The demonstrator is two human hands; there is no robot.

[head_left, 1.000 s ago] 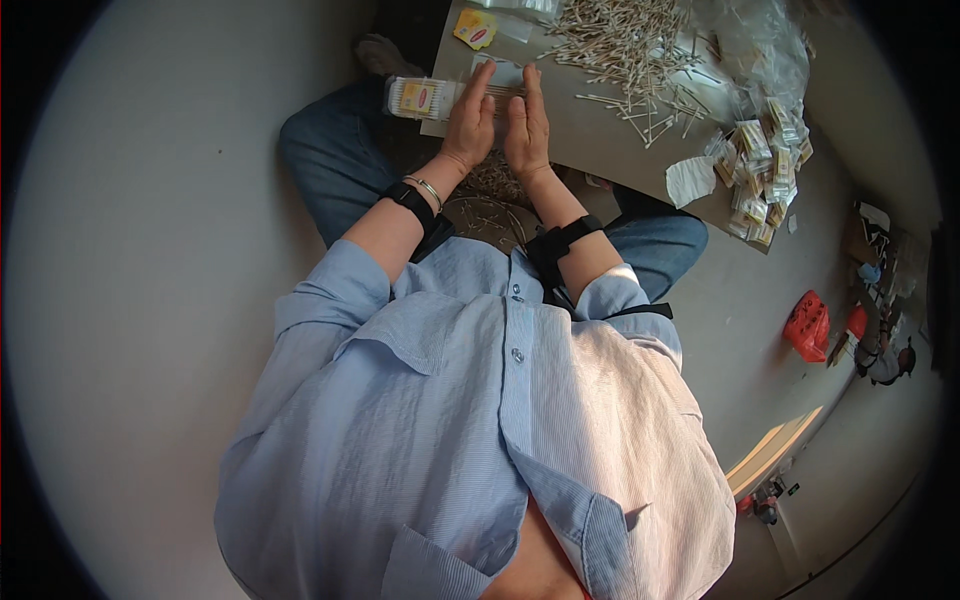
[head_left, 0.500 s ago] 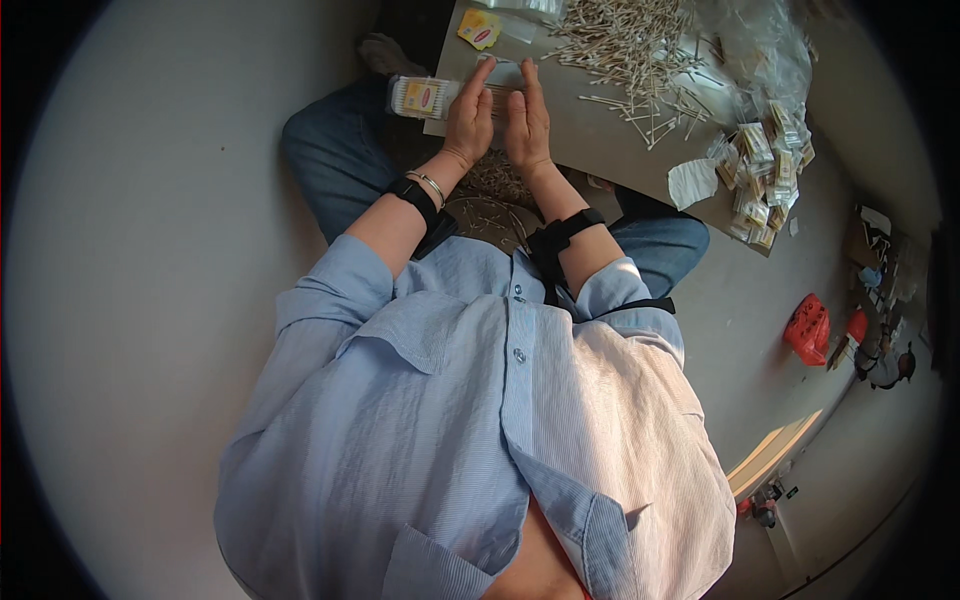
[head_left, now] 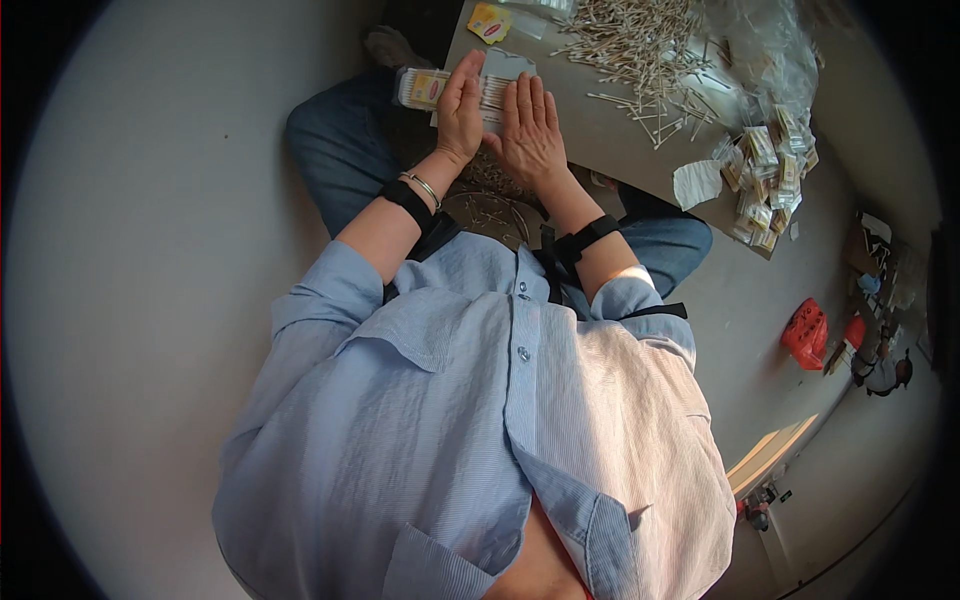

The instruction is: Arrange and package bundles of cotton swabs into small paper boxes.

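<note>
Between my hands lies a row of white cotton swabs (head_left: 493,92), with a pale grey card or box lid (head_left: 508,65) just beyond it. My left hand (head_left: 462,112) stands on edge along the row's left side, fingers stretched out. Palm down, my right hand (head_left: 530,128) lies flat over the right part of the swabs and hides their ends. Its fingers are straight and it grips nothing. Against the back of my left hand is a clear pack of cotton swabs (head_left: 420,88) with a yellow label, at the table's left edge.
A large heap of loose cotton swabs (head_left: 640,45) covers the table (head_left: 590,150) at the far right. Filled small packs (head_left: 770,185) pile up at its right corner beside a white paper piece (head_left: 697,184). A yellow card (head_left: 490,22) lies at the back left.
My right hand has turned from edge-on to palm down over the swabs. The row and the grey piece now show more between my hands. My left hand stays beside them.
</note>
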